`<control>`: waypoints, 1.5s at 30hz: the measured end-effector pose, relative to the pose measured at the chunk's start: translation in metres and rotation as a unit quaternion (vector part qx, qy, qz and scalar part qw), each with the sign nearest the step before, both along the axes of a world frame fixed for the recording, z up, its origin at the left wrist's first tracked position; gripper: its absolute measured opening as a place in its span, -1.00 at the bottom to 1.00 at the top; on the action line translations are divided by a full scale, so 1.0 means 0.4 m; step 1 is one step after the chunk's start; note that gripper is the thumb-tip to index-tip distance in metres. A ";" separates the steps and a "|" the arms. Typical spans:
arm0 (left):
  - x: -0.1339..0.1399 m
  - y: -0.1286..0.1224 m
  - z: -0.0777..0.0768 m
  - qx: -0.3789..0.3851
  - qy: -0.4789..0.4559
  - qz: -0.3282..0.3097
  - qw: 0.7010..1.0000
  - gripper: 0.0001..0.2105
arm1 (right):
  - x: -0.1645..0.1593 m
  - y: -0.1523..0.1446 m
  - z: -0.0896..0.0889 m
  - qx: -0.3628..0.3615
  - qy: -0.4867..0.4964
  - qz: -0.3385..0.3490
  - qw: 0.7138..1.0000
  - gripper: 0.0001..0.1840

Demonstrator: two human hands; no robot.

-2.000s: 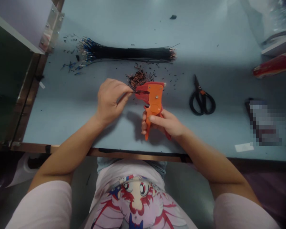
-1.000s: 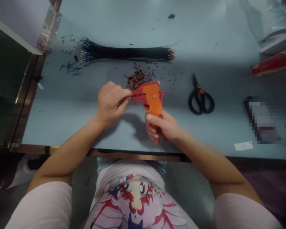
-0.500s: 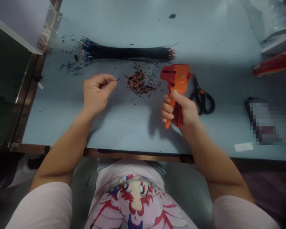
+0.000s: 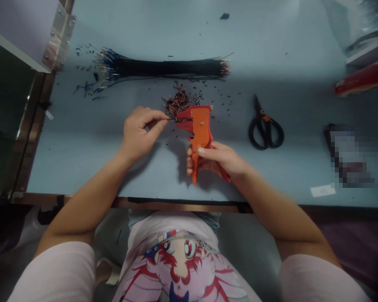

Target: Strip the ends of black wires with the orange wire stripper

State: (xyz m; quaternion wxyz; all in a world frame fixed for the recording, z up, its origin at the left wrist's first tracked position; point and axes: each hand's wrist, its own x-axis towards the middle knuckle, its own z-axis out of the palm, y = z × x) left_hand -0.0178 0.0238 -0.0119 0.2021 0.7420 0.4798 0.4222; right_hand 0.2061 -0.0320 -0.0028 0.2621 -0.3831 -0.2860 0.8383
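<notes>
My left hand pinches a short dark wire between thumb and fingertips. The wire's free end is at the jaws of an orange and red wire stripper; whether it lies between them I cannot tell. My right hand is wrapped round the stripper's handles, which stand apart, and the tool points left. Just behind the jaws lies a heap of copper-coloured and black wire scraps. Farther back a long bundle of black wires lies across the table, with blue ends at left and bare copper ends at right.
Black scissors lie to the right of my right hand. Beyond them are a blurred-out phone-like object, a white label and a red packet. A metal-hinged panel stands at the back left.
My right hand has brought the stripper left and nearer to me, turning its jaws toward my left hand. My left hand has moved right with the wire, so the wire meets the jaws.
</notes>
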 end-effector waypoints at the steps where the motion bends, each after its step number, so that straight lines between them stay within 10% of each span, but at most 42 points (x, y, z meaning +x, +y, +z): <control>1: -0.001 -0.002 0.002 0.013 0.015 -0.004 1.000 -0.93 | 0.000 -0.001 0.001 0.002 0.002 0.002 1.000 -0.60; 45: 0.021 -0.040 0.038 0.094 0.102 -0.006 0.990 -0.89 | -0.035 -0.035 0.008 0.088 0.015 0.014 0.996 -0.58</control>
